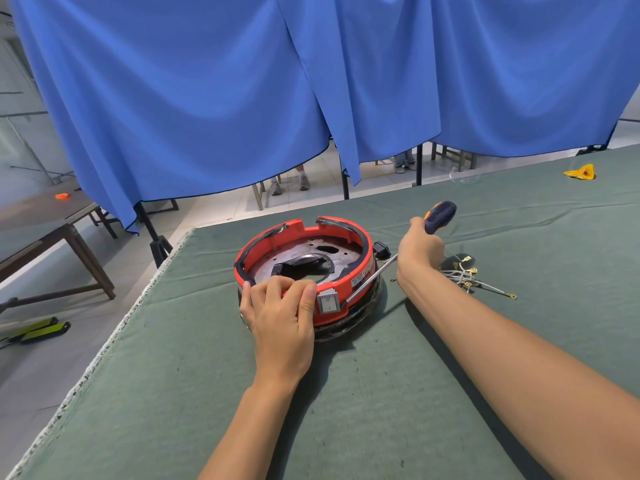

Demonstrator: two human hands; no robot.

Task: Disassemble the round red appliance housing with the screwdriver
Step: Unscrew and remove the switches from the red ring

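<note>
Two hands at work on the green cloth-covered table (381, 393): left hand (282, 318) clamps the round red plastic housing (301, 268) by its near rim, right hand (420, 252) grips the blue-and-orange-handled screwdriver (438, 216), its tip wedged beside the white rocker switch (328, 303), so a steady, controlled pry looks next.

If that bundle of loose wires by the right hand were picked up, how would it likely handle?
The wires would probably go floppy: they are thin strands lying in a loose tangle on the cloth. Likely light for their spread. The small metal terminals on their ends could snag each other, so the bundle may well lift as one clump.
</note>
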